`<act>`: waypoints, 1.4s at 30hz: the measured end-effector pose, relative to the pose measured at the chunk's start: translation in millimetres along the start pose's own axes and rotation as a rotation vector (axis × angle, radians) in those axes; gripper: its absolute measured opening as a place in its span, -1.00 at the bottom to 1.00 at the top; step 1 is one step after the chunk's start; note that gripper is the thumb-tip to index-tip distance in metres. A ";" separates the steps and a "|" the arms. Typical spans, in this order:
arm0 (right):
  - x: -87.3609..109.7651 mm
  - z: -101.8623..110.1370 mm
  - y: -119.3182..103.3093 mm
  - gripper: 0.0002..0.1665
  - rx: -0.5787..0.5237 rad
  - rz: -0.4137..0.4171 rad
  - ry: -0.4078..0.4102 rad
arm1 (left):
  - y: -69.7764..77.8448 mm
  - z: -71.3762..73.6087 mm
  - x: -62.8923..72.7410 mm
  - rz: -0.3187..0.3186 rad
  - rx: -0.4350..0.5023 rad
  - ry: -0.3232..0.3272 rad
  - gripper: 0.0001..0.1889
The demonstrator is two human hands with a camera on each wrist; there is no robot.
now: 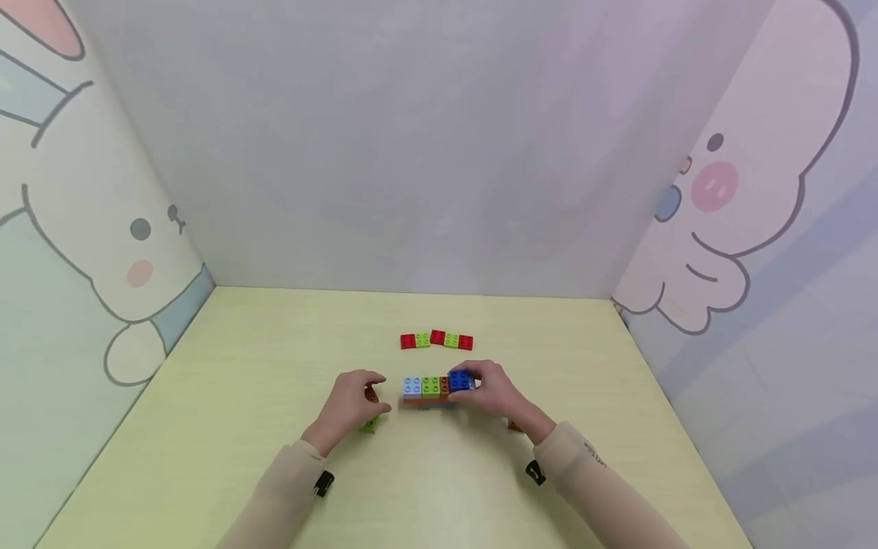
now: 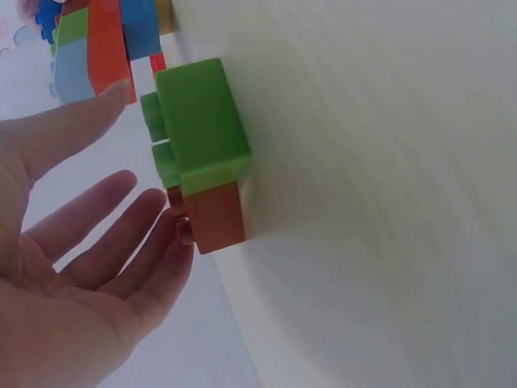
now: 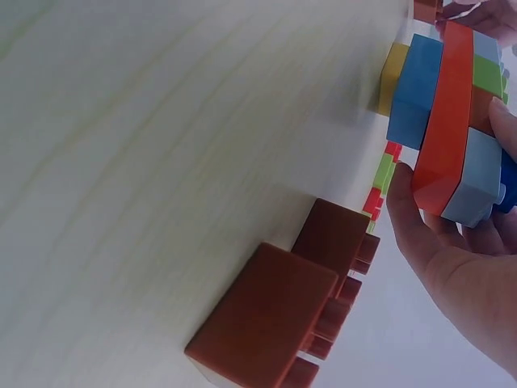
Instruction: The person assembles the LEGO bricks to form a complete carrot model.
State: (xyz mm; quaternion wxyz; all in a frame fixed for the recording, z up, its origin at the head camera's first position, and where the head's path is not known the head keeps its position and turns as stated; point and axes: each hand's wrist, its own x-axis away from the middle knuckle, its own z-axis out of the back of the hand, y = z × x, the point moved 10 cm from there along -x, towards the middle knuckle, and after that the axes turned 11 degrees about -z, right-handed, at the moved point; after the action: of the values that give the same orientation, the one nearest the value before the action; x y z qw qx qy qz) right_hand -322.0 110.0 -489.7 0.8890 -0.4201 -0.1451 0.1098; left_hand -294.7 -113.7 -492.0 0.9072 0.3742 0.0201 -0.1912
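In the middle of the table stands a stacked brick build point(image 1: 430, 387). From the bottom it has a yellow brick point(image 3: 393, 78), a blue brick point(image 3: 416, 93) and a long orange-red brick point(image 3: 446, 121), topped by a row of light blue, green and brown bricks. My right hand point(image 1: 492, 390) pinches a dark blue brick point(image 1: 458, 380) at the right end, on top of that row. Left of the build, my left hand point(image 1: 348, 404) has thumb and fingers spread apart, holding nothing. Close by its fingertips are a green brick point(image 2: 202, 121) and a brown brick point(image 2: 214, 217).
Behind the build lies a row of red and lime green bricks point(image 1: 437, 337). Two brown bricks point(image 3: 262, 315) sit near my right wrist, partly hidden in the head view. Small black objects point(image 1: 325, 483) show beside each sleeve. Walls enclose the table's back and sides.
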 end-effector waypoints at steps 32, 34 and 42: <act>1.9 -1.8 3.2 -0.50 -0.003 -0.018 -0.005 | -7.7 6.9 -7.6 0.063 -0.083 0.018 -0.66; 2.1 -2.0 2.7 -0.50 -0.003 -0.019 -0.007 | -2.2 11.2 -10.0 0.052 -0.085 0.029 -0.66; 1.5 -1.1 1.9 -0.51 -0.010 -0.018 -0.001 | 40.7 21.8 -20.2 -0.082 -0.043 0.049 -0.65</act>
State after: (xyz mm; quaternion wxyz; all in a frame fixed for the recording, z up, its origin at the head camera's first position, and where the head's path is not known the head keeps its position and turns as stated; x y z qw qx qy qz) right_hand -320.3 110.8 -491.6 0.8879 -0.4232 -0.1495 0.1014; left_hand -301.0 -95.6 -445.5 0.9057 0.3580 0.0619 -0.2185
